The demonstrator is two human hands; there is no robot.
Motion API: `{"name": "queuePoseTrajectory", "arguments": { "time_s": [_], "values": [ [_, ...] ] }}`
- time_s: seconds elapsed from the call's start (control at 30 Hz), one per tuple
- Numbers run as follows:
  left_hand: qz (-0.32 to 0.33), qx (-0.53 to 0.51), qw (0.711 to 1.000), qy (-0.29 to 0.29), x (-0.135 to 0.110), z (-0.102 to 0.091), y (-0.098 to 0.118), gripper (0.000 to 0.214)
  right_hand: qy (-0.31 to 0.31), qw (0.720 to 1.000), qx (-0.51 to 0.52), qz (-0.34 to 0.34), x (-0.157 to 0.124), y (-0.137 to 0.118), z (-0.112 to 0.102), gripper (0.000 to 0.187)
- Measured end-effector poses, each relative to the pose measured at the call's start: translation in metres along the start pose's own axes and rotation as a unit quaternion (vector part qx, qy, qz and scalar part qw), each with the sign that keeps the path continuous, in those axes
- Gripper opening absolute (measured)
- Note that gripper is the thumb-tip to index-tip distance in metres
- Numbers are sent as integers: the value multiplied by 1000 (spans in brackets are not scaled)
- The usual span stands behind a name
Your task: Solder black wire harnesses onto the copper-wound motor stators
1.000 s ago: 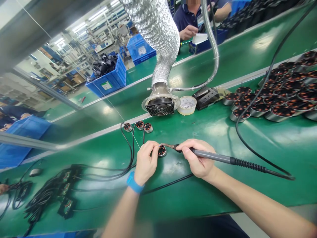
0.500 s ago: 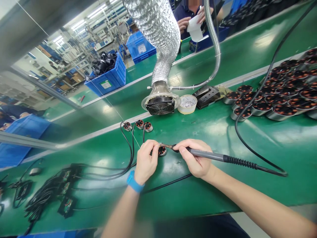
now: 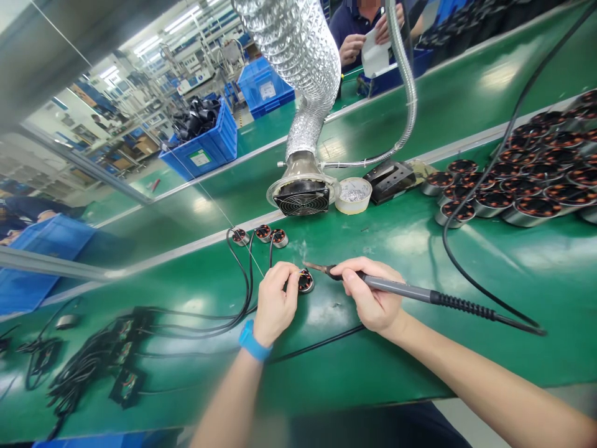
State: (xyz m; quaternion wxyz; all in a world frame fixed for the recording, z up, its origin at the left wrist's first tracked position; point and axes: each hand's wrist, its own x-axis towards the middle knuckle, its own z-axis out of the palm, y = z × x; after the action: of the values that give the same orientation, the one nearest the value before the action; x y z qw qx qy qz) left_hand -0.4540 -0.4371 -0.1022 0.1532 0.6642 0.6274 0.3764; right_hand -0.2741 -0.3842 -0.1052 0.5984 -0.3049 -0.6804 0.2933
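Beside a small round motor part with copper windings, my left hand is closed in a pinch on thin wires, whose light ends show at the fingertips. A thin pale strand comes down from the upper left to this hand. My right hand grips a grey soldering iron like a pen. Its brown tip is just above and to the right of the motor part, apart from it, with a wisp of smoke near it. Exactly how the wires meet the part is hidden by my fingers.
A fume extractor duct hangs ahead, near a white tub of metal shavings and a black iron stand. Several motor parts crowd the right. Black cables lie left. A co-worker's hands hold white material beyond.
My right hand has drawn the soldering iron slightly right and up, so its tip has come off the motor part. Smoke now shows. My left hand stays in place.
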Motion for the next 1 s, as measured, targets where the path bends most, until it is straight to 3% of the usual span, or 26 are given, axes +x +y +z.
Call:
{"name": "queuePoseTrajectory", "arguments": {
  "time_s": [0.23,0.43,0.53,0.7,1.0],
  "values": [
    [0,4,1000,-1,0,1,-3,20,-77,994,-35,-64,1,8,6,15],
    [2,3,1000,6,0,1,-1,20,-147,982,-88,-76,-4,20,12,27],
    [1,-3,1000,10,0,2,-1,19,-197,973,-107,-60,-4,22,13,43],
    [-3,-5,1000,11,0,3,-2,18,-256,965,-48,-14,-6,28,17,66],
    [-2,-9,1000,15,1,3,-1,20,-280,960,31,4,-10,38,26,74]
  ]
}}
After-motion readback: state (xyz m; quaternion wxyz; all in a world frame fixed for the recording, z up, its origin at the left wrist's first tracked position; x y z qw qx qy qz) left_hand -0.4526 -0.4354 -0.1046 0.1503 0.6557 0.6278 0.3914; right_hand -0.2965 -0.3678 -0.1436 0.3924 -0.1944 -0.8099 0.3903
